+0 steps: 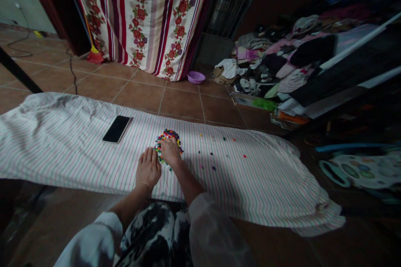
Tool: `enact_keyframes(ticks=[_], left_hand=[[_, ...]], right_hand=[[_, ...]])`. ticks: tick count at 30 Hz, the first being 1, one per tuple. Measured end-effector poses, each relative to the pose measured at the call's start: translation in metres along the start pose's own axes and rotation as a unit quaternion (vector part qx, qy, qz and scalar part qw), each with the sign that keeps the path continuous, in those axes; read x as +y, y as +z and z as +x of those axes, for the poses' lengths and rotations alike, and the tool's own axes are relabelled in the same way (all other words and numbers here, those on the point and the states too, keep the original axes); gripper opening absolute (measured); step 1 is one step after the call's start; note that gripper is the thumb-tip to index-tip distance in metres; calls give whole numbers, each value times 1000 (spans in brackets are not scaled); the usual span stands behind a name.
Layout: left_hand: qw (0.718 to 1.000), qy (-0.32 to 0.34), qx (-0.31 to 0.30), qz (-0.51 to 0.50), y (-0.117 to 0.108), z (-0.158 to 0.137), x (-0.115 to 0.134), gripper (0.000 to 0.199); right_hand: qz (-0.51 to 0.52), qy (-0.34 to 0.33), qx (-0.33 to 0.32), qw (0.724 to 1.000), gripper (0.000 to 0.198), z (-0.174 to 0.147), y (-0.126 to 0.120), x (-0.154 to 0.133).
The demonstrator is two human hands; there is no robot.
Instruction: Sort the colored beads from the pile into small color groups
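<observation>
A heap of small many-coloured bead-like pieces (169, 133) lies on a striped cloth (250, 192) in front of me. My right hand (170, 151) reaches over the heap, its fingers bent down and drawn together among the pieces. Whatever is between those fingertips is hidden. My left hand (148, 167) rests flat on the cloth at the heap's left edge, fingers stretched out, with nothing in it. To the right, several single pieces lie spaced apart, among them a red piece (244, 156), a black piece (211, 154) and a yellow piece (201, 135).
Left of the heap lies a phone (117, 129), its screen dark. Beyond the cloth are a tiled floor (140, 91), a purple basin (196, 77), a flowered curtain (150, 16) and a broom (95, 55). Piled clothes (282, 58) fill the far right.
</observation>
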State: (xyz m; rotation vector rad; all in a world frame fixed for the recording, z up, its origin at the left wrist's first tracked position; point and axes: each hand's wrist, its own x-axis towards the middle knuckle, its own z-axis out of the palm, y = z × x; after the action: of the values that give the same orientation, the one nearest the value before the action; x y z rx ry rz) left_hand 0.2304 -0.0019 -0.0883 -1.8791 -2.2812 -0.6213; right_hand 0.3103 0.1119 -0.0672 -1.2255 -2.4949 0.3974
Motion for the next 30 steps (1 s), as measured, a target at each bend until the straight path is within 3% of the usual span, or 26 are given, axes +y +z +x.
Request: enact_keyframes(ticks=[19,30], left_hand=[[1000,8,5,27,0,0,0,42],[1000,11,18,16,3,-1,-2,45]], right_hand=[[-25,49,-36,998,26,5,-11,-18],[-52,88,-39,994,21,13,-1,-23]])
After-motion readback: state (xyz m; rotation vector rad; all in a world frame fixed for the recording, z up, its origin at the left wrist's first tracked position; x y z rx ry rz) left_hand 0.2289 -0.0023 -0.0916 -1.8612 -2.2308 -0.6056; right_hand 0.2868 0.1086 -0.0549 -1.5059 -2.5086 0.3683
